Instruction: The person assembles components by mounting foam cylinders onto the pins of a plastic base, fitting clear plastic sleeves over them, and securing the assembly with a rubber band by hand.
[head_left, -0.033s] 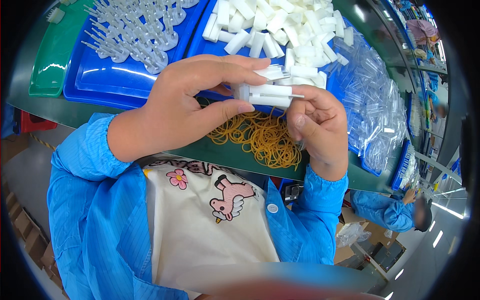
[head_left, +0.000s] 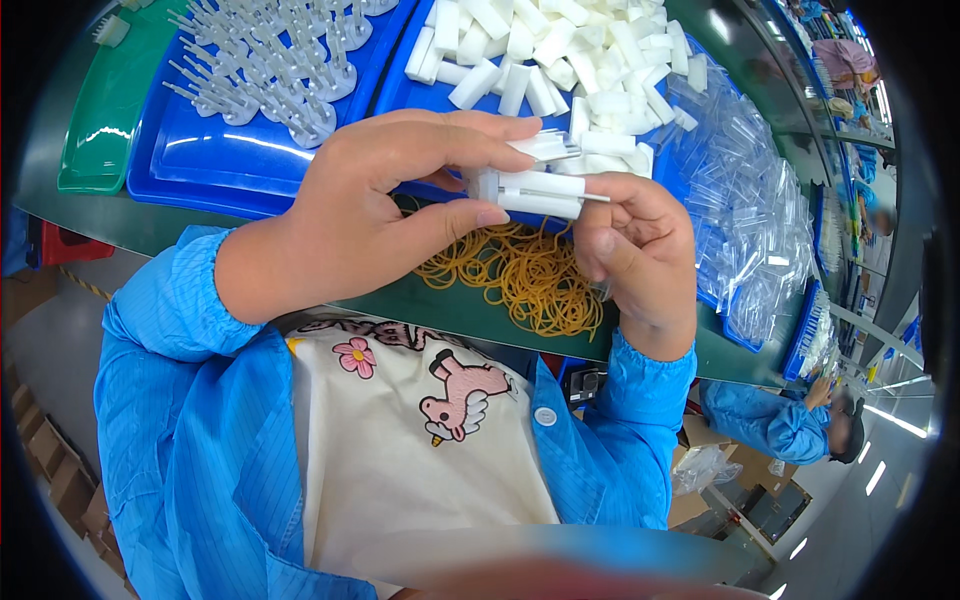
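Left hand (head_left: 370, 190) clamped on a small part (head_left: 487, 188): thumb on the near side, fingers over the far side, palm toward the part. Part is translucent at its base, with white foam pieces (head_left: 541, 204) and a thin pin running out to the right. It lies roughly sideways, between the two hands. Right hand (head_left: 645, 265) at the part's free end, fingers curled, index finger touching the foam tip; thumb sits below, apart from the foam. Cannot tell whether the right fingers pinch anything.

Just beyond the grip: heap of white foam blocks (head_left: 515, 90) in a blue tray (head_left: 395, 85). Beyond and left: second blue tray (head_left: 220, 165) with clear pronged parts (head_left: 265, 70); farther left, a green tray (head_left: 100, 140). Right of the grip: loose pile of clear plastic pieces (head_left: 750, 190). Just under the grip, toward the body: tangled yellow-brown bands (head_left: 545, 285) on a green tabletop (head_left: 400, 305). Well off to the right, nearer the body's side: a co-worker (head_left: 765, 420), blue sleeve.
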